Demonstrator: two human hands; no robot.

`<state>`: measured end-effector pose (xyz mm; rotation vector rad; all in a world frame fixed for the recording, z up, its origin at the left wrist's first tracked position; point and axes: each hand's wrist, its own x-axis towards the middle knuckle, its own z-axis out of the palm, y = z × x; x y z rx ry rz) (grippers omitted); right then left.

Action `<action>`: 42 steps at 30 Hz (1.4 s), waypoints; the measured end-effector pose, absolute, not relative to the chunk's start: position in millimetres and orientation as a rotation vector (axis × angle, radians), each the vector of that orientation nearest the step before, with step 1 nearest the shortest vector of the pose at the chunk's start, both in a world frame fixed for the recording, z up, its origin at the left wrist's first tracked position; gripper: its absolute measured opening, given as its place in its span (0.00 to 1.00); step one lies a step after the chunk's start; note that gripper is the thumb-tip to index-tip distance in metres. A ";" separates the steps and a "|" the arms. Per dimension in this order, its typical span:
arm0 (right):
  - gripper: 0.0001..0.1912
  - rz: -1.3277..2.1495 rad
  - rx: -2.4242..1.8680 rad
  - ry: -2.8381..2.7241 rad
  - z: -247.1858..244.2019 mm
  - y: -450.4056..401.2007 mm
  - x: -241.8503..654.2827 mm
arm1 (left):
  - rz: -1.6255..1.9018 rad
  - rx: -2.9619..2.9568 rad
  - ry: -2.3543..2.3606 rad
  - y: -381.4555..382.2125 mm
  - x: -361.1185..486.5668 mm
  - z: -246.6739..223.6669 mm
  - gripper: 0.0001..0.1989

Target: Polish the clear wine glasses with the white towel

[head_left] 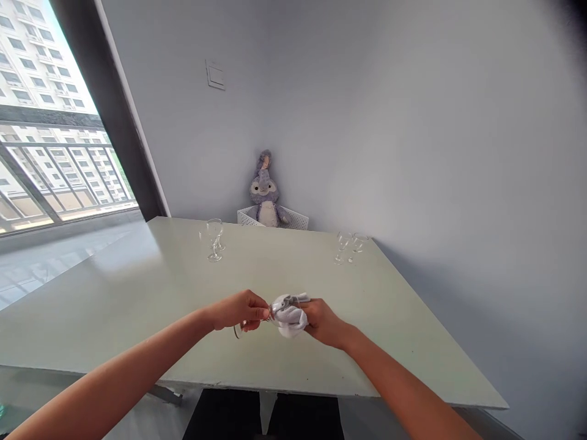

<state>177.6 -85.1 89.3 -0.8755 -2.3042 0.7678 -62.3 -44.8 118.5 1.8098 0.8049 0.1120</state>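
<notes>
Stemmed glass tilts sideways, its stem pinched by the left hand. The right hand grasps white cloth at its bowl.

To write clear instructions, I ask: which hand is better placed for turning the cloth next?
Probably the right hand: its fingers reach the white cloth, while the left hand holds the glass between bowl and foot.

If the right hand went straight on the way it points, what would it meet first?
The white cloth against the right hand; beyond it, probably the glass in the left hand, though depth is unclear.
</notes>
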 end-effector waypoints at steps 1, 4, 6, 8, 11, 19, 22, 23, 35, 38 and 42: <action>0.13 0.679 -0.872 -2.337 92.0 -80.7 183.3 | 0.133 1.718 0.778 -43.9 -64.3 114.0 0.21; 0.17 0.498 -1.001 -2.239 97.0 -74.3 197.6 | 0.268 1.591 0.835 -38.8 -70.4 97.6 0.21; 0.17 0.355 -1.125 -2.142 97.7 -77.7 200.3 | 0.354 1.585 0.962 -34.4 -72.8 88.8 0.22; 0.13 0.194 -1.156 -2.145 97.2 -86.1 193.8 | 0.408 1.621 1.106 -31.8 -71.5 83.8 0.23; 0.18 0.013 -1.036 -2.295 95.6 -100.0 168.2 | 0.398 1.810 1.269 -34.8 -61.5 80.5 0.19; 0.13 0.272 -1.203 -2.049 95.9 -67.7 133.7 | 0.585 2.575 1.364 -58.1 -43.7 73.7 0.11; 0.15 0.913 -1.188 -1.622 90.5 -43.4 140.8 | 0.664 2.456 1.409 -56.9 -45.9 71.9 0.12; 0.15 1.115 -1.133 -1.436 86.8 -37.8 141.1 | 0.674 2.379 1.443 -55.2 -46.1 71.1 0.13; 0.09 1.589 -0.544 -0.632 54.8 -45.0 77.9 | 1.293 1.933 1.608 -30.4 -10.1 54.2 0.18; 0.11 1.563 -0.582 -0.713 51.0 -42.6 81.2 | 1.262 1.933 1.621 -32.0 -10.1 59.2 0.24; 0.15 1.638 -0.674 -0.801 53.3 -37.4 102.8 | 1.072 1.545 1.231 -27.5 -25.3 80.6 0.20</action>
